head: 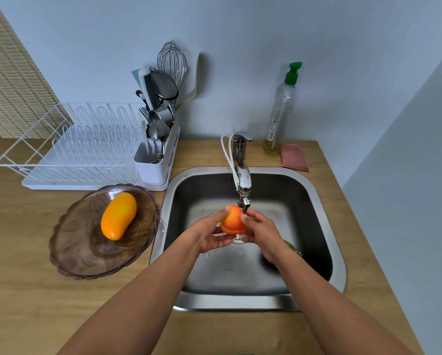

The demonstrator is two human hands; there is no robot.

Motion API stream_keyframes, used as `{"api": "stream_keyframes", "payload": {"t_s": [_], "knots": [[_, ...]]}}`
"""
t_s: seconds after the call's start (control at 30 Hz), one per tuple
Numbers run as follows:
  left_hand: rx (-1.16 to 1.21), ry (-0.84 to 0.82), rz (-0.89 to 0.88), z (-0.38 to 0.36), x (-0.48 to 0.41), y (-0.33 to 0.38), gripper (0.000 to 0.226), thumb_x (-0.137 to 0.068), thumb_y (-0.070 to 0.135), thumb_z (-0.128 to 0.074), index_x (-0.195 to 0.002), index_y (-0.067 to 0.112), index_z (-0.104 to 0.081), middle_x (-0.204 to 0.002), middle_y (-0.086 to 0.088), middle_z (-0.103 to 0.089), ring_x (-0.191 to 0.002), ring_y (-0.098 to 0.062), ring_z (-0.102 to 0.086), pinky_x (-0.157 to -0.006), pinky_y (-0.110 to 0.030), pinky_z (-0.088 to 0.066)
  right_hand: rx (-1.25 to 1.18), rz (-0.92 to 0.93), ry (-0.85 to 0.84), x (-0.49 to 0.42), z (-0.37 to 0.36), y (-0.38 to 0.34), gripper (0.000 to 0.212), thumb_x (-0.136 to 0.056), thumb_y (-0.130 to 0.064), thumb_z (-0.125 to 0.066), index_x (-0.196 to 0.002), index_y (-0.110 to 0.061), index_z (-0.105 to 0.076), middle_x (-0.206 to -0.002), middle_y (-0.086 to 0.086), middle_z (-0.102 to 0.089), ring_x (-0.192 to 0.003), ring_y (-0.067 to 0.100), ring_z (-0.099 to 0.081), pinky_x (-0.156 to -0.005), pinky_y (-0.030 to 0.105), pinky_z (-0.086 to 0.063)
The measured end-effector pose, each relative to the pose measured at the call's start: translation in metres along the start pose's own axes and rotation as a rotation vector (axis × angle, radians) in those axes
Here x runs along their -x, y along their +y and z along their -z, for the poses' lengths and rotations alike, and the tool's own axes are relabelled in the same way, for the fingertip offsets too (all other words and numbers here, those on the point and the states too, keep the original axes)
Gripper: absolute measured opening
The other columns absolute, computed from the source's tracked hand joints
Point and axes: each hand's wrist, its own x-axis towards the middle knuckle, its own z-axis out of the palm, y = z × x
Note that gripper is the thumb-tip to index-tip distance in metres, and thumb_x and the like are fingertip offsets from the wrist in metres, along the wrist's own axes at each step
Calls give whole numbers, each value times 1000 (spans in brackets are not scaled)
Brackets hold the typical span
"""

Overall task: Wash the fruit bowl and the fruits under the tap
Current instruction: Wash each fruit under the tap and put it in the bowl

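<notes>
An orange-red round fruit [232, 221] is held right under the tap [243, 181] spout, over the steel sink [325, 201]. My left hand [209, 235] cups it from below and the left. My right hand [259, 231] grips its right side with the thumb on top. A brown tinted glass fruit bowl [86, 254] stands on the wooden counter left of the sink. An oblong yellow-orange fruit [118, 216] lies in the bowl. The sink drain is mostly hidden behind the fruit and hands.
A white dish rack [69, 149] with a cutlery holder full of utensils [156, 149] stands behind the bowl. A dish soap bottle [280, 111] and a pink cloth [294, 156] sit behind the sink at the right. A dark object [293, 248] lies in the sink behind my right wrist.
</notes>
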Motion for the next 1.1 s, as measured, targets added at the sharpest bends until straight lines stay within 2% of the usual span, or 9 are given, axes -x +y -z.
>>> {"api": "stream_keyframes", "payload": {"t_s": [0.1, 0.17, 0.3, 0.37, 0.5, 0.6, 0.8, 0.97, 1.1], "knots": [[-101, -69, -61, 1, -2, -3, 40, -87, 35, -73, -124, 25, -63, -122, -14, -60, -102, -31, -63, -86, -36, -55, 30, -45, 37, 4, 2, -4, 14, -94, -35, -62, -105, -30, -70, -109, 5, -67, -80, 24, -65, -55, 28, -50], [-113, -105, -106, 2, -3, -4, 35, -87, 26, -73, -120, 22, -63, -119, -12, -62, -101, -28, -63, -88, -35, -54, 69, -71, 58, 3, 3, -5, 24, -94, -42, -60, -111, -28, -69, -111, 5, -67, -78, 22, -65, -55, 28, -49], [-136, -170, -158, 5, -7, -8, 65, -72, 16, -84, -132, 15, -59, -131, -16, -63, -112, -30, -64, -86, -34, -55, 120, -237, 104, -1, 4, -9, 51, -91, -59, -54, -121, -18, -60, -116, 15, -65, -79, 27, -70, -53, 28, -51], [-110, -157, -174, 6, -8, -8, 61, -78, 14, -80, -134, 14, -58, -130, -16, -63, -111, -29, -63, -85, -34, -55, 131, -283, 52, -1, 3, -9, 54, -91, -62, -50, -122, -18, -56, -115, 17, -66, -75, 28, -72, -54, 28, -52], [37, -146, -155, 10, -6, -10, 39, -95, 14, -62, -133, 13, -58, -121, -16, -60, -112, -31, -57, -100, -39, -49, 82, -200, 14, -2, 1, -8, 43, -98, -47, -50, -129, -18, -57, -111, 16, -68, -76, 26, -69, -58, 31, -53], [103, -85, -167, 12, -8, -12, 34, -100, 15, -54, -133, 12, -58, -121, -18, -58, -113, -34, -57, -94, -39, -53, 77, -96, 14, 0, 1, -6, 29, -99, -32, -56, -128, -30, -60, -108, 9, -67, -74, 21, -65, -60, 29, -51], [55, 10, -184, 5, -11, -12, 30, -106, 15, -38, -123, 17, -62, -120, -17, -58, -108, -32, -58, -95, -44, -52, 93, -81, 121, 0, -1, -6, 23, -91, -34, -68, -107, -19, -61, -100, 7, -67, -72, 22, -69, -57, 29, -51], [-28, 25, -130, 2, -10, -8, 34, -98, 37, -58, -125, 17, -61, -126, -11, -61, -112, -31, -62, -83, -40, -57, 50, -73, 113, -3, -1, -9, 16, -92, -31, -66, -102, -19, -67, -94, 4, -67, -65, 17, -64, -56, 26, -48], [-12, -64, -158, 5, -11, -7, 45, -87, 20, -74, -128, 15, -58, -125, -15, -64, -112, -32, -64, -87, -38, -57, 16, -72, 100, -6, 0, -8, 19, -93, -34, -63, -103, -19, -70, -94, 4, -70, -64, 15, -65, -58, 28, -47]]}}
